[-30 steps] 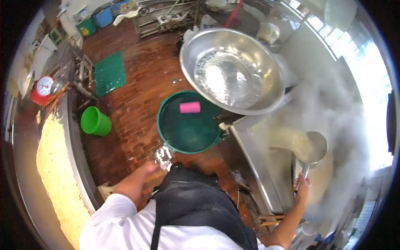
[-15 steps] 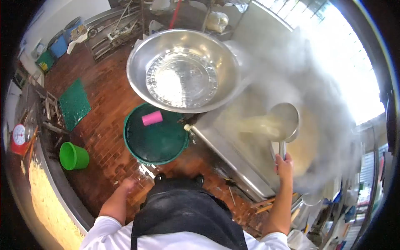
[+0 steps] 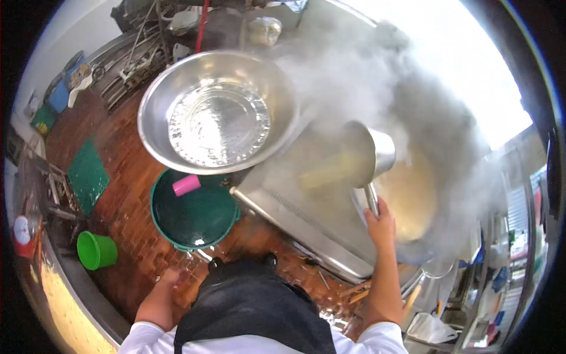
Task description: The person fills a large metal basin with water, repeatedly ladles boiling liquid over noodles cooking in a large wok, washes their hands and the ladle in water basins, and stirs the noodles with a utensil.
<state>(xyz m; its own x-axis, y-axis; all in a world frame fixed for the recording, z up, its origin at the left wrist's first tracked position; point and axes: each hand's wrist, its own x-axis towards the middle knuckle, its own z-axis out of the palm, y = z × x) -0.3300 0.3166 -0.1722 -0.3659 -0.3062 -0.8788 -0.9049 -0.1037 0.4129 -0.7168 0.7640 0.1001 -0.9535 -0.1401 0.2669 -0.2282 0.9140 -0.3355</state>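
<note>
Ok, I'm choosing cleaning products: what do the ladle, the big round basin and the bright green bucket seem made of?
Ladle: polished metal, perhaps stainless steel, from its silvery gleam. Basin: shiny metal too, by its mirror-like highlights. Bucket: probably plastic, smooth-looking, judging by its even, vivid colour.

A bright green bucket stands on the brick floor (a darker green mat lies beyond it).

I'm seeing the ladle and basin shining in smooth metal, the metal tray gleaming along its near edge, the green bucket looking like plastic, the apron matt cloth.
</note>
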